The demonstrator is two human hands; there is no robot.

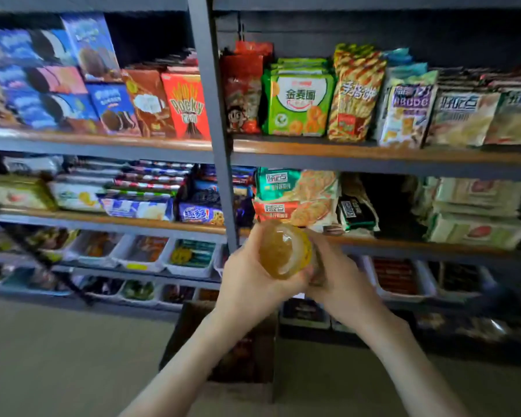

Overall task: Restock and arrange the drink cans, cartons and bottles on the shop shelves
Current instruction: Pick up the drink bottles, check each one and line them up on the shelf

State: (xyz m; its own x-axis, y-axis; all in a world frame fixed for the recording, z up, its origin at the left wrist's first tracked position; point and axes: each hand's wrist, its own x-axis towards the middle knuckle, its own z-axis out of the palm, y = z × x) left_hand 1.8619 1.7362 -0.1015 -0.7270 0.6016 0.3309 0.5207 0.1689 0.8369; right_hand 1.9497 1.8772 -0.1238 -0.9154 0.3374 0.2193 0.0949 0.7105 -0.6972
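A bottle of orange-yellow drink is held in front of me with its rounded base pointing at the camera. My left hand grips it from the left, fingers curled round its side. From the right, my right hand wraps round the far part of the bottle. Both hands are at the height of the third shelf, just in front of the grey upright post. The bottle's cap and label are hidden.
The shelves hold snack packs: biscuit boxes upper left, crisp bags upper right, cracker packs below. White trays of small goods fill the lower shelves. A dark open carton stands on the floor under my arms.
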